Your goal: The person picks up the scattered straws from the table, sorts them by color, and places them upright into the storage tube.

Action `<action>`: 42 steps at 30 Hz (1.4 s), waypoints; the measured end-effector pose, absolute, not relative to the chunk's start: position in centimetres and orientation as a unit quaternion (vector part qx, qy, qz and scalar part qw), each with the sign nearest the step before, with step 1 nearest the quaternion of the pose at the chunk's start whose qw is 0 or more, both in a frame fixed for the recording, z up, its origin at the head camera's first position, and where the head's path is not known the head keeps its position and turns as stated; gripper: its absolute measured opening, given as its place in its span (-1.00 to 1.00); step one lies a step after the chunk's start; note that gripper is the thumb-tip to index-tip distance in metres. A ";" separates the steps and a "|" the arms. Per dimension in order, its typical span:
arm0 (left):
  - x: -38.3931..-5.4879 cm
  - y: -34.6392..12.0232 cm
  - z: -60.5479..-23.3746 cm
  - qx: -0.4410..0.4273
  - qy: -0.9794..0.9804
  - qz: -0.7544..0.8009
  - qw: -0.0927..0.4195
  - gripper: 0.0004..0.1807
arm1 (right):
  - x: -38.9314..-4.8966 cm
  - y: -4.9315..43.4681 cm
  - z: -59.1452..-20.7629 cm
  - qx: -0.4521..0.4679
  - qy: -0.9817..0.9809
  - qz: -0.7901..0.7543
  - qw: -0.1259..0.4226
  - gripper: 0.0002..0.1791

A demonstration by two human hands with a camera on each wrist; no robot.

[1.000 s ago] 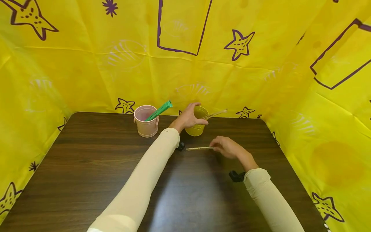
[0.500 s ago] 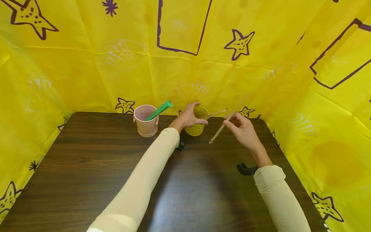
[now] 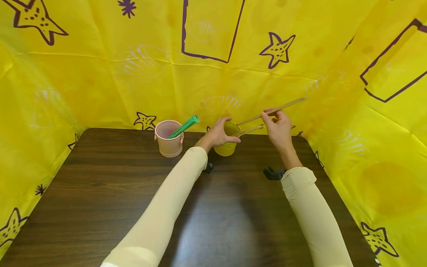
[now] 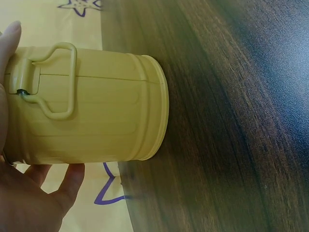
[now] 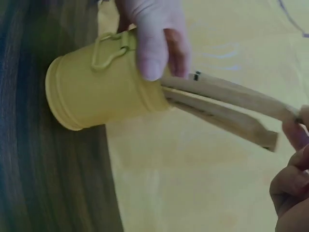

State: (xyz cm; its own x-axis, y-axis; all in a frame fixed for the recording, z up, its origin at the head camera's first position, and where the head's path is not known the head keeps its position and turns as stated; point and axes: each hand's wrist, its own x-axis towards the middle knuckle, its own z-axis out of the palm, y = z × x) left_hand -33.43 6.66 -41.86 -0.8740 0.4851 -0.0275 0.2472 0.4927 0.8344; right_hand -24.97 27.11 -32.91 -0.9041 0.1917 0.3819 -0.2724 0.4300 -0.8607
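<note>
My left hand [image 3: 218, 134] grips a small yellow metal bucket [image 3: 226, 150] near its rim, thumb on one side and fingers on the other. In the left wrist view, the wire handle [image 4: 72, 79] hangs against the bucket's side. A slim, printed paper-wrapped stick [image 3: 289, 104] is pinched in my right hand [image 3: 279, 128] near its middle. It slants down to the left, its lower end at the bucket's mouth. Similar paper-wrapped sticks [image 5: 227, 116] lean out of the bucket to the right, close below the held one in the right wrist view.
Left of the yellow bucket stands a pink bucket [image 3: 170, 146] with green wrapped sticks [image 3: 184, 127] leaning out. Both buckets are near the far edge of the dark wooden table [image 3: 110, 178]. A yellow printed cloth [image 3: 143, 85] hangs behind and beside it.
My right hand has lifted the paper-wrapped stick up from low over the table, turned it, and brought its end to the yellow bucket's mouth. My left hand stays on the bucket.
</note>
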 end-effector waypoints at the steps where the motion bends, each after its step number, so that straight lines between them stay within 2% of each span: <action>1: -33.4 6.7 -41.9 0.214 0.855 0.454 0.129 0.14 | -25.2 26.9 -33.1 0.021 -0.825 0.524 0.211 -0.74; 6: -33.2 6.9 -41.9 0.215 0.853 0.458 0.129 0.15 | -26.3 27.0 -34.7 0.001 -0.853 0.492 0.174 -0.66; 12: -33.2 7.0 -41.9 0.218 0.851 0.462 0.126 0.14 | -26.9 27.4 -35.9 0.012 -0.861 0.481 0.162 -0.58; 17: -33.2 7.0 -42.0 0.216 0.853 0.459 0.125 0.14 | -26.6 27.6 -36.1 0.008 -0.867 0.477 0.144 -0.43; 22: -33.3 6.7 -42.1 0.213 0.861 0.444 0.124 0.14 | -26.0 28.0 -36.5 -0.006 -0.862 0.488 0.140 -0.32; 31: -33.0 6.1 -41.5 0.229 0.882 0.398 0.109 0.09 | -24.4 29.1 -37.5 -0.009 -0.874 0.461 0.153 -0.31; 36: -32.6 6.5 -41.5 0.231 0.914 0.327 0.070 0.10 | -23.5 29.9 -38.3 -0.001 -0.884 0.441 0.151 -0.35; 39: -31.9 6.9 -41.6 0.242 0.931 0.274 0.019 0.12 | -23.0 30.3 -38.3 -0.002 -0.888 0.431 0.163 -0.39; 42: -30.7 7.0 -41.5 0.274 0.928 0.250 -0.033 0.11 | -22.6 30.4 -38.1 0.003 -0.887 0.417 0.199 -0.48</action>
